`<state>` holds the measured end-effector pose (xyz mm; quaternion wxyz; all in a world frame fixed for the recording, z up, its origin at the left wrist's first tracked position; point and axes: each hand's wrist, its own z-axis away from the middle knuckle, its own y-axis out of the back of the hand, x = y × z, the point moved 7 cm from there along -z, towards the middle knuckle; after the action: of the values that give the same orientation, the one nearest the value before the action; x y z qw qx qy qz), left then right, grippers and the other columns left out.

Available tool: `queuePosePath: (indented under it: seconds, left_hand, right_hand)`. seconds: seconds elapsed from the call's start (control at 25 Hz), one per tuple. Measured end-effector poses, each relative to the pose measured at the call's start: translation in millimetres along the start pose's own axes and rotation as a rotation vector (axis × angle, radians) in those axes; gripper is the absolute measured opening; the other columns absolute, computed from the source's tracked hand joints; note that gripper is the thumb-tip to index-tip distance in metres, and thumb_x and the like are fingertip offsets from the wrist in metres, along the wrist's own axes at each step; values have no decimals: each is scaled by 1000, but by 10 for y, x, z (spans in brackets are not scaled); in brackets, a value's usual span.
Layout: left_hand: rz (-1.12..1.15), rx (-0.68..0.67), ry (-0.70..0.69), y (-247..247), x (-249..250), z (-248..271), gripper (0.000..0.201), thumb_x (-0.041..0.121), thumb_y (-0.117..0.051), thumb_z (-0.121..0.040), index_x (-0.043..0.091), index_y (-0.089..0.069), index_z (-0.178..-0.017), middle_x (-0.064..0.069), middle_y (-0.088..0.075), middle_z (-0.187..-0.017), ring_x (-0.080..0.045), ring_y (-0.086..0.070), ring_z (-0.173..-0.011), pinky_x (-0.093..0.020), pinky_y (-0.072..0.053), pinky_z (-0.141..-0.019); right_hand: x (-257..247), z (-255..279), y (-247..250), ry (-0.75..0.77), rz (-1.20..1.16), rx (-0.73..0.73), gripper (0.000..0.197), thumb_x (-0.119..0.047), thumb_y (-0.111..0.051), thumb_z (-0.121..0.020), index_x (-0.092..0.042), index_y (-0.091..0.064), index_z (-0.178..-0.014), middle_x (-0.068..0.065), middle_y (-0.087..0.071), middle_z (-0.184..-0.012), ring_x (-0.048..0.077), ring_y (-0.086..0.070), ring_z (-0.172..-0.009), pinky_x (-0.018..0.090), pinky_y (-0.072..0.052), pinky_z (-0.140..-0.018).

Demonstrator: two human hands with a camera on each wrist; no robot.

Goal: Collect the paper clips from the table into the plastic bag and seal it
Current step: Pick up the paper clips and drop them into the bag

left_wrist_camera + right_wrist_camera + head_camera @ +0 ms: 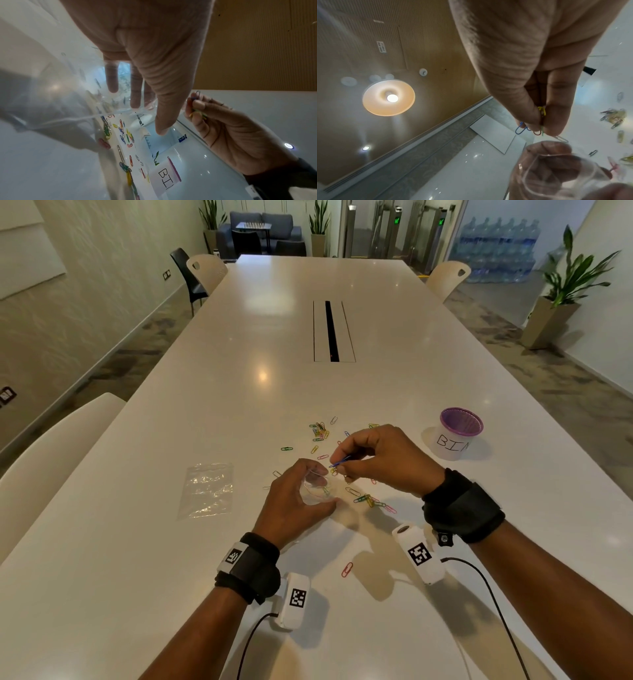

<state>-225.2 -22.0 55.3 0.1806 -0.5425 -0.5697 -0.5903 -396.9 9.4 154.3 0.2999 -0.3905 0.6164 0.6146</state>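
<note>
Starting at our left, a spare flat plastic bag [207, 491] lies on the white table [137, 542], well apart from the work. Next comes our left hand [294, 501], fingers curled round the mouth of the clear plastic bag [317, 486] we are filling, holding the opening spread into a rough ring that faces up and toward the right; a clip or two already shows inside it. Just beside and slightly above that opening sits our right hand [373, 460], thumb and fingertips pinched on a small bunch of paper clips [539, 121], a blue one poking out leftward with its long axis aimed at the bag mouth. We judge the coming move turns on this: the bunch lies just right of and above the rim, so a short leftward and downward drop should land it inside. More loose paper clips [368, 501] lie scattered on the table behind and to the right of both hands, nearer the right hand, and one red clip [346, 570] lies between our wrists. Farthest right stands the purple-rimmed bin [457, 433].
</note>
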Motion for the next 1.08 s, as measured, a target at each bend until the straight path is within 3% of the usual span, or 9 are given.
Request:
queuePosePath:
  seconds: [0.08,0.16,0.32,0.44,0.56,0.68,0.84,0.96,1.08]
  left_hand:
    - [9,-3,10,2,36,4,50,36,-91,-79,34,-60,-119,19,-71,-108,3,-67,-103,-6,-48,-85]
    - [42,-3,7,11,74,12,51,34,-91,-80,33,-60,-121,19,-71,-108,5,-66,-103,-8,-52,-84]
    - [99,29,1,46,126,19,48,24,-92,-82,29,-60,-117,16,-70,-104,3,-67,-96,-12,-57,-78]
    - [92,36,6,63,128,22,45,25,-90,-84,39,-58,-112,19,-73,-100,7,-69,-97,-9,-55,-84]
    - [140,40,14,86,87,50,41,24,-89,-83,37,-61,-110,16,-75,-106,-5,-74,-103,-31,-61,-97]
    - [146,50,6,176,100,86,41,20,-90,-84,36,-62,-110,14,-76,-109,-9,-75,-104,-37,-62,-101]
    - [113,54,-2,364,88,88,41,16,-89,-85,32,-62,-111,10,-77,-107,-8,-74,-103,-30,-59,-99]
    - [72,57,-2,493,69,84,39,14,-89,-86,24,-64,-114,14,-76,-107,-4,-73,-99,-17,-55,-92]
    - [57,57,9,550,26,75,39,15,-89,-86,25,-64,-114,14,-75,-108,-2,-73,-99,-14,-55,-89]
  right_hand:
    - [-93,-47,-93,33,-1,-42,14,-4,-82,-86,-8,-81,-99,4,-81,-89,20,-78,-79,29,-64,-75]
    - [-144,-86,-186,73,39,-72,15,-5,-82,-85,-12,-83,-99,1,-82,-91,16,-78,-85,37,-65,-84]
    - [-232,-80,-284,127,117,-87,17,-7,-82,-85,-17,-83,-99,-6,-82,-94,8,-78,-89,32,-63,-88]
    - [-224,-48,-189,86,30,-34,15,-6,-80,-87,-14,-83,-100,-1,-82,-91,15,-79,-84,32,-65,-82]
    - [-23,16,12,10,-19,72,14,-4,-80,-87,-12,-82,-99,3,-81,-89,21,-79,-78,32,-66,-78]
    - [448,113,172,-127,155,102,15,-5,-82,-85,-10,-80,-98,3,-80,-86,23,-77,-74,35,-66,-80]
    - [1243,284,170,-391,642,-173,40,-13,-90,-75,-16,-72,-111,-2,-69,-100,19,-66,-90,23,-51,-78]
    - [1366,292,95,-369,687,-169,46,-13,-92,-73,-16,-71,-114,0,-63,-98,19,-61,-87,25,-50,-78]
    - [1247,143,-106,-265,698,-154,31,-15,-91,-75,-33,-66,-79,2,-66,-93,22,-66,-90,30,-54,-81]
